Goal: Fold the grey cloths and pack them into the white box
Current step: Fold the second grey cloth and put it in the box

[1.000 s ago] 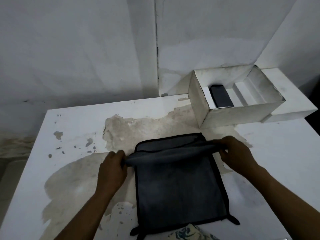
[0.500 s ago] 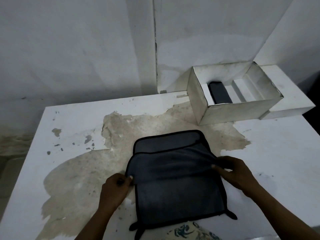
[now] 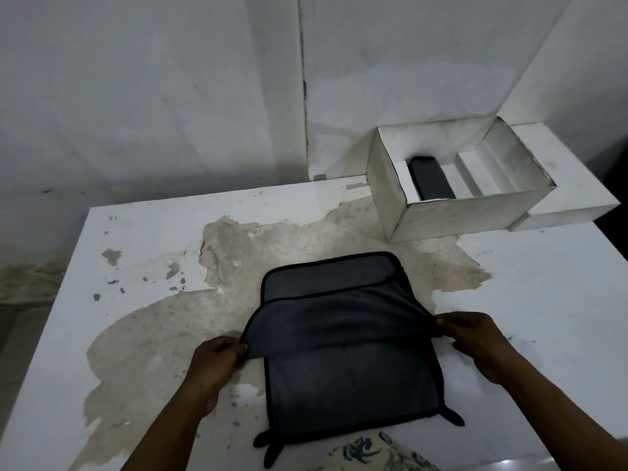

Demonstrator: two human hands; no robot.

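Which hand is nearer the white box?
Right. The right hand pinches the right edge of the grey cloth, in front of the white box; the left hand pinches its left edge, farther away to the left.

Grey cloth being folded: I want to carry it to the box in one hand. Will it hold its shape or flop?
Probably floppy: the grey cloth sags between the left hand and right hand pinching its folded edge. Likely light, since fingertip pinches lift that layer. It probably won't slide freely; the table's worn patch looks rough.
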